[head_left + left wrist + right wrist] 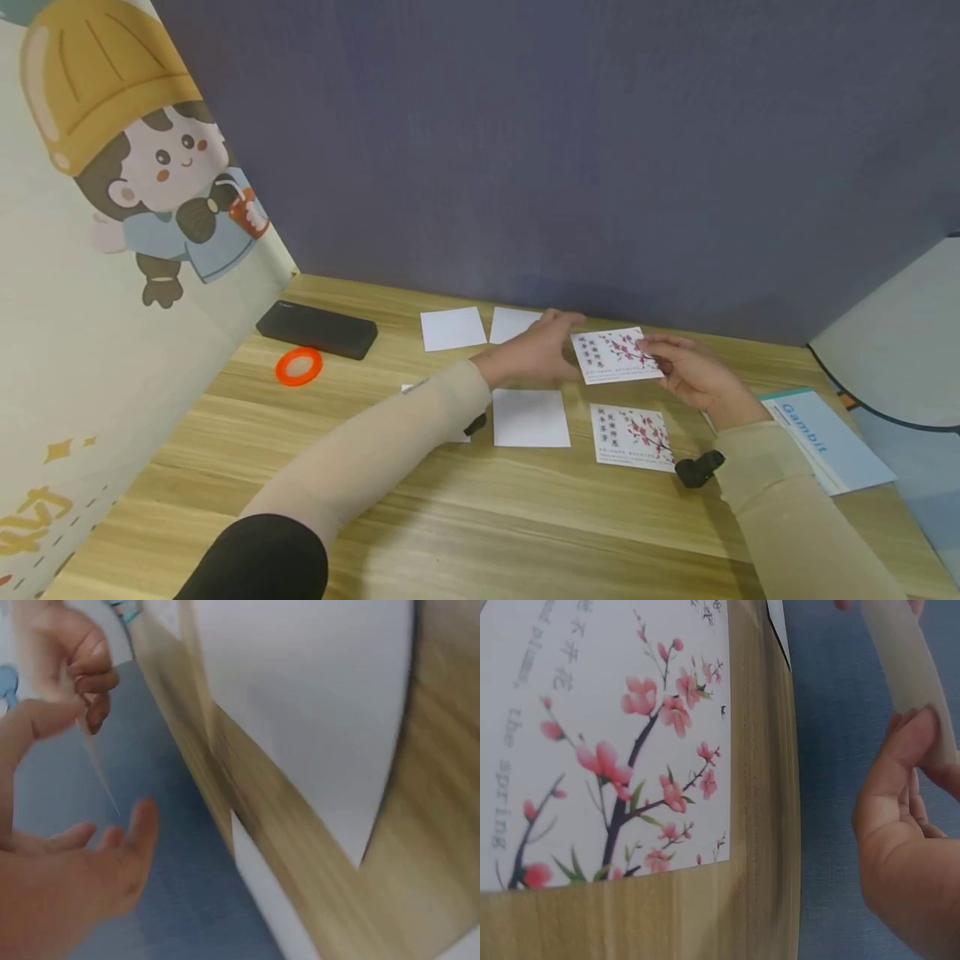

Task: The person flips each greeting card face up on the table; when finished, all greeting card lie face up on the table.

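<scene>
Plum-blossom card (pixel 613 357), pinched by your right hand (pixel 697 377), left hand (pixel 536 348) spread alongside: likely mid-placement, calling for level lowering.

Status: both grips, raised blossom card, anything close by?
Right grip pinches blossom card. Left grip open beside it, contact unclear. Matching card lies on table.

A black oblong case (pixel 317 330) is set at the far left of the wood-grained tabletop (pixel 495 525), with an orange ring (pixel 300 381) placed just in front of it. Towards the right edge, a white booklet (pixel 840 446) is marked "Gambit" in blue. The tabletop is backed by a dark blue-grey panel (pixel 555 150); on the pale left wall (pixel 60 350), a cartoon figure (pixel 176 171) in a yellow hat is printed.
</scene>
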### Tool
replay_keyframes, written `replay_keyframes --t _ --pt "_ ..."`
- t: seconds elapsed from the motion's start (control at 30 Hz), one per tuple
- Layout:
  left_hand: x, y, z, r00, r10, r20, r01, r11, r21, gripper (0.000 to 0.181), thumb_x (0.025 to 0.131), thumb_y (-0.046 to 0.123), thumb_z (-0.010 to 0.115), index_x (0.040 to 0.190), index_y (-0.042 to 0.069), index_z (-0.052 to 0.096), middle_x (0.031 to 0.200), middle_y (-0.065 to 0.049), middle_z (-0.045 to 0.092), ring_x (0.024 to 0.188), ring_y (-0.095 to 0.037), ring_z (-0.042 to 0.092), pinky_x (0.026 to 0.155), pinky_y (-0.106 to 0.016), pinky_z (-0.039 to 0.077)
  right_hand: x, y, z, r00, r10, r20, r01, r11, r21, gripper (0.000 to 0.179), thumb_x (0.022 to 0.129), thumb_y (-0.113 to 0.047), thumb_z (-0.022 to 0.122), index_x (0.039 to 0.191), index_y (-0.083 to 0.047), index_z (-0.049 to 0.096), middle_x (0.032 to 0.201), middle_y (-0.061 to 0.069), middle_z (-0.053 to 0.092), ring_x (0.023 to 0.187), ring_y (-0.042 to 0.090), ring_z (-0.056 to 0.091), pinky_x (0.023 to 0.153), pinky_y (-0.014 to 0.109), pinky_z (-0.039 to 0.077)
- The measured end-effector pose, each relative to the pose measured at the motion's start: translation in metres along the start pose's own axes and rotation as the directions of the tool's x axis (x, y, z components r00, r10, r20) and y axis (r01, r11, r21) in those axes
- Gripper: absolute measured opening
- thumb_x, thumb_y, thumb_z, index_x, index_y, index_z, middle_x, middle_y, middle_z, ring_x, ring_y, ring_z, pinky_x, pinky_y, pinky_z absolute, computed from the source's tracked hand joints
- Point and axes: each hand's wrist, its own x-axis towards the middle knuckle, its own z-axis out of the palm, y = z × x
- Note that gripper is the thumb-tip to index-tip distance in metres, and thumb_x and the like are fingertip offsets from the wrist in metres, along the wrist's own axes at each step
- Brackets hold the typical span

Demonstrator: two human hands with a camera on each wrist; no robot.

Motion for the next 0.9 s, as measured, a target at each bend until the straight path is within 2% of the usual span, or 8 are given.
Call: replay_keyframes --t 0.13,0.23,0.3,0.47,0.6,0.73,0.8,0.9 --pt "0.003 -0.003 -0.004 0.995 -0.067 0.077 0.079 0.982 -0.171 0.101 0.091 0.024 0.079 0.171 0.009 0.02 0.171 -0.016 0.034 0.152 -0.032 0.045 0.124 -0.045 0.045 0.001 0.003 -0.001 1.0 0.017 -0.016 -0.017 1.0 -0.024 0.008 0.112 -0.017 0.057 0.115 -0.021 0.063 0.106 -0.015 0.065 0.091 0.001 0.064 0.082 0.02 0.055" --pt "0.004 -0.006 -0.005 0.988 -0.113 0.108 0.14 0.946 -0.292 0.094 0.094 0.02 0.07 0.171 0.006 0.018 0.17 -0.016 0.037 0.15 -0.033 0.05 0.123 -0.043 0.048 0.001 0.004 0.0 0.999 0.023 -0.025 -0.024 0.999 -0.033 0.01 0.112 -0.019 0.058 0.113 -0.025 0.065 0.108 -0.017 0.063 0.09 0.0 0.06 0.082 0.021 0.052" --pt "0.005 -0.007 -0.003 0.983 -0.142 0.121 0.178 0.905 -0.386 0.089 0.096 0.019 0.064 0.17 0.003 0.017 0.169 -0.019 0.039 0.147 -0.035 0.056 0.122 -0.042 0.049 0.001 0.004 0.0 0.999 0.025 -0.041 -0.025 1.0 -0.017 0.009 0.111 -0.019 0.059 0.113 -0.025 0.065 0.107 -0.017 0.063 0.087 0.0 0.058 0.08 0.02 0.05" --pt "0.007 -0.006 0.004 0.967 -0.207 0.147 0.253 0.749 -0.613 0.085 0.096 0.009 0.062 0.168 -0.002 0.019 0.168 -0.026 0.04 0.128 -0.036 0.069 0.112 -0.041 0.058 0.0 0.003 0.001 0.997 0.022 -0.077 -0.019 0.999 0.03 0.006 0.11 -0.02 0.061 0.113 -0.025 0.064 0.1 -0.016 0.064 0.078 0.0 0.051 0.074 0.02 0.044" --pt "0.011 -0.003 0.009 0.958 -0.249 0.141 0.275 0.663 -0.697 0.082 0.095 0.004 0.063 0.166 -0.005 0.023 0.165 -0.027 0.043 0.123 -0.036 0.07 0.103 -0.037 0.063 0.0 0.003 0.001 0.996 0.019 -0.087 -0.017 1.0 0.016 0.004 0.109 -0.021 0.063 0.111 -0.025 0.064 0.097 -0.017 0.062 0.075 0.001 0.047 0.074 0.021 0.043" --pt "0.015 0.0 0.015 0.953 -0.274 0.127 0.272 0.599 -0.753 0.075 0.099 0.002 0.063 0.164 -0.008 0.026 0.157 -0.028 0.051 0.124 -0.036 0.071 0.097 -0.034 0.065 0.0 0.003 0.002 0.996 0.018 -0.092 -0.02 1.0 -0.014 0.005 0.109 -0.023 0.063 0.113 -0.026 0.062 0.096 -0.018 0.06 0.075 0.002 0.044 0.077 0.023 0.04" --pt "0.017 0.001 0.017 0.953 -0.282 0.114 0.265 0.589 -0.763 0.064 0.099 -0.001 0.063 0.157 -0.011 0.038 0.143 -0.026 0.06 0.113 -0.032 0.075 0.095 -0.033 0.065 0.0 0.003 0.002 0.995 0.019 -0.098 -0.021 1.0 -0.016 0.005 0.109 -0.023 0.063 0.113 -0.026 0.062 0.097 -0.018 0.06 0.076 0.001 0.045 0.078 0.023 0.041" --pt "0.019 0.002 0.019 0.951 -0.295 0.089 0.259 0.61 -0.749 0.033 0.099 -0.003 0.064 0.13 -0.012 0.057 0.115 -0.017 0.068 0.09 -0.02 0.073 0.089 -0.03 0.067 0.0 0.004 0.003 0.994 0.015 -0.106 -0.017 1.0 -0.018 0.006 0.109 -0.022 0.062 0.114 -0.026 0.062 0.098 -0.018 0.061 0.078 0.001 0.047 0.078 0.022 0.043"
